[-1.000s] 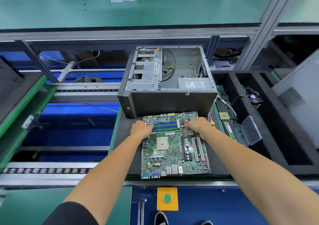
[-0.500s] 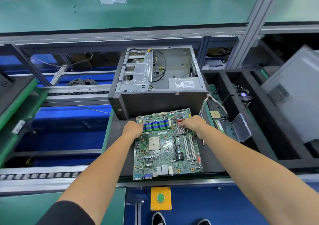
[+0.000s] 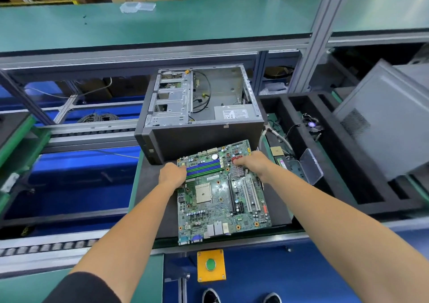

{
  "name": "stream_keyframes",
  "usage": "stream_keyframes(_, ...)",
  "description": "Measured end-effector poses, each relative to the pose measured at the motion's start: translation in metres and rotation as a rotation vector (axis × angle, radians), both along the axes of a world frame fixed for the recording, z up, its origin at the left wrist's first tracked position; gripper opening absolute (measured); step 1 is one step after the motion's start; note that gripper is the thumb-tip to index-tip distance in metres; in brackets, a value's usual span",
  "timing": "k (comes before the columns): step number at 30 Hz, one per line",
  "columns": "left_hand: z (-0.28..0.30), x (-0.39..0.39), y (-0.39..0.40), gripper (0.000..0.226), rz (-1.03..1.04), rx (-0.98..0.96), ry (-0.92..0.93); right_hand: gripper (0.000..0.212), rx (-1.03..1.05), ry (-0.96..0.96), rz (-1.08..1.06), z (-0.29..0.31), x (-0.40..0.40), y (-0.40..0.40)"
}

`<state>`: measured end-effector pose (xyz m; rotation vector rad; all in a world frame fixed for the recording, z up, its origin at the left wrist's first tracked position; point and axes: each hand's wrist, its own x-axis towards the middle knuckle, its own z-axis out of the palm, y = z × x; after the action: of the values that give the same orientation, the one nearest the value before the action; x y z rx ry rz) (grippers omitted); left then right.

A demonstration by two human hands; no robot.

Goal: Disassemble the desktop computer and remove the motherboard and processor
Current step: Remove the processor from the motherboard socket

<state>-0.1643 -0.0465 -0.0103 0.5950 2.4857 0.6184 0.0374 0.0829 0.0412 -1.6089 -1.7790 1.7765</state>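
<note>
The green motherboard (image 3: 222, 200) lies on a black foam mat (image 3: 153, 186) in front of the open, gutted computer case (image 3: 204, 107). Its pale square processor socket (image 3: 203, 193) sits left of centre. My left hand (image 3: 171, 176) grips the board's far left edge beside the blue and green memory slots. My right hand (image 3: 251, 163) holds the far right part, fingers curled by the red connectors. A small gold square chip (image 3: 277, 150) lies to the right of the board.
A memory stick and a clear plastic box (image 3: 310, 167) lie right of the mat. Black foam trays (image 3: 348, 182) and a grey side panel (image 3: 385, 121) fill the right side. A yellow box with a green button (image 3: 210, 265) sits at the front edge. Roller conveyor runs at left.
The motherboard has turned slightly, its far edge swinging toward the right. Both hands have stayed on its far end and moved with it.
</note>
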Motion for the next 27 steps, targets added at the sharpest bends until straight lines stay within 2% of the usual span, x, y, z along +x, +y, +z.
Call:
stream_keyframes(2, 0.004, 0.009, 0.002, 0.041, 0.008, 0.034, -0.013, 0.068, 0.022, -0.023, 0.015, 0.009, 0.009, 0.004)
stream_keyframes(5, 0.014, 0.028, 0.008, 0.039, 0.007, 0.075, -0.063, 0.05, 0.063, -0.044, 0.004, 0.026, 0.026, 0.013)
stream_keyframes(8, 0.026, 0.052, 0.016, 0.035, -0.028, 0.085, -0.113, 0.044, 0.08, -0.077, -0.008, 0.045, 0.049, 0.024)
stream_keyframes(11, 0.036, 0.083, 0.027, 0.036, -0.04, 0.102, -0.115, 0.024, 0.096, -0.062, -0.017, 0.061, 0.079, 0.031)
stream_keyframes(18, 0.036, 0.178, 0.061, 0.029, -0.067, 0.134, -0.197, 0.033, 0.193, -0.113, -0.039, 0.085, 0.167, 0.055)
stream_keyframes(22, 0.042, 0.222, 0.089, 0.034, -0.076, 0.206, -0.253, 0.017, 0.29, -0.151, -0.032, 0.102, 0.211, 0.076)
stream_keyframes(27, 0.049, 0.255, 0.129, 0.037, -0.132, 0.299, -0.343, 0.023, 0.316, -0.155, -0.139, 0.12, 0.247, 0.111)
